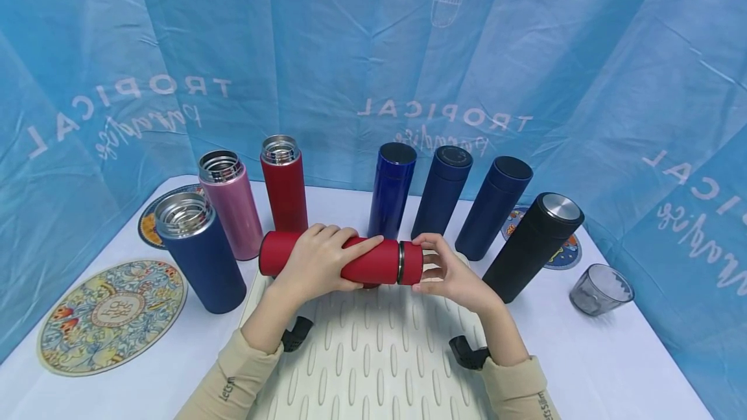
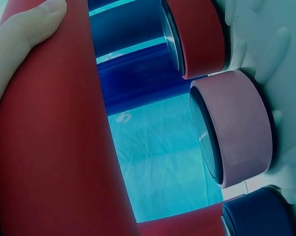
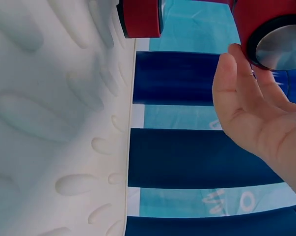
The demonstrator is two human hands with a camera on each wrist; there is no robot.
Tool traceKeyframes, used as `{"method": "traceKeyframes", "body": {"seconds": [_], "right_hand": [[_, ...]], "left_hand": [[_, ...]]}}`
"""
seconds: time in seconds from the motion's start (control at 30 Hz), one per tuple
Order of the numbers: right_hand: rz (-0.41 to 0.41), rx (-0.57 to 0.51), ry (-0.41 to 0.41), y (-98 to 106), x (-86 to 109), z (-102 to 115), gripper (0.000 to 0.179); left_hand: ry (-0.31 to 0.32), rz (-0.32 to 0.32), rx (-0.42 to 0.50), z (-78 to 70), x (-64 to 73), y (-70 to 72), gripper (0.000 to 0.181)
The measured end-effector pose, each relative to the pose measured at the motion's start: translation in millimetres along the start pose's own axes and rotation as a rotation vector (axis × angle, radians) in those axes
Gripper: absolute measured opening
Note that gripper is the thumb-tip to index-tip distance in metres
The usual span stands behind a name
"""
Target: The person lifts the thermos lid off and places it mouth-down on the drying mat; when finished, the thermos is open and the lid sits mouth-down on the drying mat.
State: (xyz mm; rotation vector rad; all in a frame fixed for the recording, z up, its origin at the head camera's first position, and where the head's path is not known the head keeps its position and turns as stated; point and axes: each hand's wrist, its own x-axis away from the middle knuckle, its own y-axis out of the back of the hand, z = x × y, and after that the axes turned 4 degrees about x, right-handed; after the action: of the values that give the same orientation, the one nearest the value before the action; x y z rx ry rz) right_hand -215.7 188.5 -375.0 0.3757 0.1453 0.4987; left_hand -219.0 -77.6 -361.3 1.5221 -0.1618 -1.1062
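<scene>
My head view is bright and evenly lit, with soft shadows; the silver lid (image 1: 561,207) and glossy blue bottle (image 1: 392,190) catch small highlights. Its wide lens makes the bottles at either side lean outward and bends the lettering on the curtain (image 1: 327,37). Both my wrist views are dimmer, with a cool teal cast. On the left, the red bottle (image 2: 54,147) looks dull and darkens toward its edge; on the right, a broad soft shadow crosses the mat (image 3: 30,162).
</scene>
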Motion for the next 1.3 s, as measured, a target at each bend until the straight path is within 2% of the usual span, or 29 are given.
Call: {"method": "traceKeyframes", "body": {"seconds": [0.13,0.27,0.37,0.47,0.73,0.93,1.13,1.3], "right_hand": [[0.008,-0.011,-0.046,0.9,-0.1,-0.1,0.070],[0.029,-0.014,-0.147,2.5,-1.2,-1.2,0.058],[0.034,-0.016,-0.208,2.8,-2.0,-0.9,0.057],[0.035,-0.019,-0.226,2.8,-2.2,-0.6,0.055],[0.034,-0.032,-0.184,2.8,-1.2,-0.9,0.055],[0.032,-0.056,-0.104,1.8,0.2,-0.6,0.060],[0.010,-0.004,-0.018,0.6,0.0,0.0,0.069],[0.000,0.011,-0.031,0.4,-0.2,1.7,0.076]], "left_hand": [[0.001,0.000,-0.003,0.0,0.2,-0.5,0.079],[-0.002,0.000,-0.007,-0.4,0.3,-0.7,0.079],[-0.006,0.002,-0.011,-1.0,0.2,-0.4,0.079],[-0.009,0.005,-0.015,-1.5,0.3,-0.2,0.078],[-0.010,-0.002,-0.013,-1.9,0.6,1.3,0.078],[-0.008,0.003,-0.013,-1.1,0.5,0.5,0.078],[-0.009,-0.009,-0.002,-1.1,0.4,0.6,0.079],[-0.011,-0.014,-0.004,-1.2,-0.2,1.2,0.079]]}}
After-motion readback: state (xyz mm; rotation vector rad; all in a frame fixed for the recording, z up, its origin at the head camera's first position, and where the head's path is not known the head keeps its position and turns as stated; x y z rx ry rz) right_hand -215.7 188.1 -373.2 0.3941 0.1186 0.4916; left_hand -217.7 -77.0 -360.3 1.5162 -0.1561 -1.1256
